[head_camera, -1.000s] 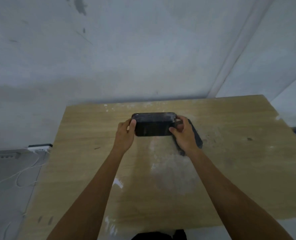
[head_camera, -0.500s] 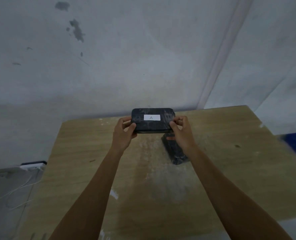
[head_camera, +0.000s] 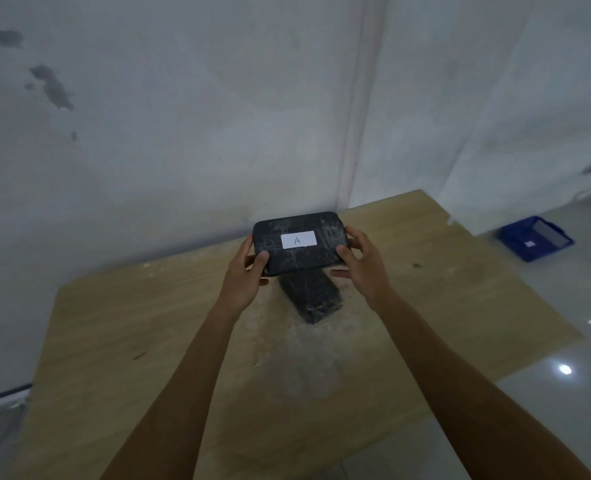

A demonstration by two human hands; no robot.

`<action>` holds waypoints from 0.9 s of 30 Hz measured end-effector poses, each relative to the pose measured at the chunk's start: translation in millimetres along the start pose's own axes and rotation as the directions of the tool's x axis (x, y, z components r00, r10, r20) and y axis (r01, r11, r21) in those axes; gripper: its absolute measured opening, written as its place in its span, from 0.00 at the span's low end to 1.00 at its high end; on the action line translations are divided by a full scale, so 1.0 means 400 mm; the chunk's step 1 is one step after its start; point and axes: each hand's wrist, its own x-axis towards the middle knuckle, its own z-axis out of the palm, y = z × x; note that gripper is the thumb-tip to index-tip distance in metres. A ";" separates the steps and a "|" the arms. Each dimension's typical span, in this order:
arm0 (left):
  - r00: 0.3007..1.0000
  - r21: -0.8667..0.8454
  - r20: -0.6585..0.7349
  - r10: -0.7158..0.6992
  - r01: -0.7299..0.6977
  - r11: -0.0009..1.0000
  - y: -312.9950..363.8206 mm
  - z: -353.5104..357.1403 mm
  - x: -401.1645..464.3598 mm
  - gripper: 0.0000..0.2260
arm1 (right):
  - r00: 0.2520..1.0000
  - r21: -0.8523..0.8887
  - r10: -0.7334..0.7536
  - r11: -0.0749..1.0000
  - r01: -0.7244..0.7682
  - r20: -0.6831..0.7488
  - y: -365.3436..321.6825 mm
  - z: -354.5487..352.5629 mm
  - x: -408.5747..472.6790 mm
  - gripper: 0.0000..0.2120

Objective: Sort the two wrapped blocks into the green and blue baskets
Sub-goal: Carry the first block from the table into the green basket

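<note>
Pale wooden table (head_camera: 120,341). Blue plastic basket (head_camera: 515,239) on floor, far right; small white tag inside, unreadable. Black wrapped block (head_camera: 269,245) raised above table, white label (head_camera: 298,240) reading "A". Left hand (head_camera: 243,275) and right hand (head_camera: 365,263) pinch its ends. Second black wrapped block (head_camera: 313,296) lies beneath on table, far end hidden, possibly unlabelled.

Glossy film-wrapped block (head_camera: 299,242) — matt wood-grain table (head_camera: 120,327), scuffed pale.

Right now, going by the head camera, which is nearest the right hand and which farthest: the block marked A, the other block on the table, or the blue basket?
1. Block marked A: held in the right hand.
2. Other block: on the table, just below the hand.
3. Blue basket: on the floor, far right.
</note>
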 end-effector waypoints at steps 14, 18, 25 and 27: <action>0.960 0.066 0.261 0.104 -0.125 0.990 0.185 0.628 0.000 0.23 | 0.984 -0.009 -0.017 1.000 0.015 -0.178 -0.020 -0.673 -0.024 0.24; 0.955 0.073 0.267 0.131 -0.156 0.985 0.229 0.802 -0.015 0.24 | 0.986 -0.030 -0.019 0.999 0.014 -0.167 -0.038 -0.859 -0.019 0.25; 0.949 0.121 0.296 0.111 -0.153 0.981 0.279 1.083 0.019 0.24 | 0.979 -0.051 -0.007 0.999 -0.003 -0.203 -0.035 -1.130 0.046 0.25; 0.946 0.126 0.304 0.115 -0.160 0.979 0.296 1.155 0.050 0.24 | 0.977 -0.051 -0.003 0.999 -0.008 -0.211 -0.025 -1.198 0.082 0.25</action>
